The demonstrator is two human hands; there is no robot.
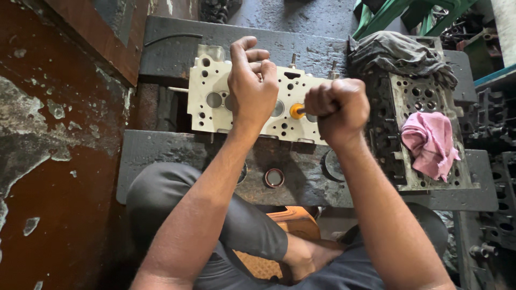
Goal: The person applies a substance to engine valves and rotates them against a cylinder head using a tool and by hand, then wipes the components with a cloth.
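A pale metal cylinder head [207, 115] with round ports and many small holes lies across two dark slabs. My left hand [251, 88] rests over its middle with the fingers curled in; nothing shows inside them. My right hand [337, 110] is a fist around a thin-shafted tool. The tool's orange cup [296, 111] sits on one of the head's round ports, just left of the fist. The rest of the tool is hidden in the fist.
A second, darker cylinder head [424, 99] lies to the right with a pink rag [430, 142] and a grey rag [400, 53] on it. A small round tin [274, 178] sits on the near slab [161, 153]. Engine parts crowd the right edge; a rusty red surface is on the left.
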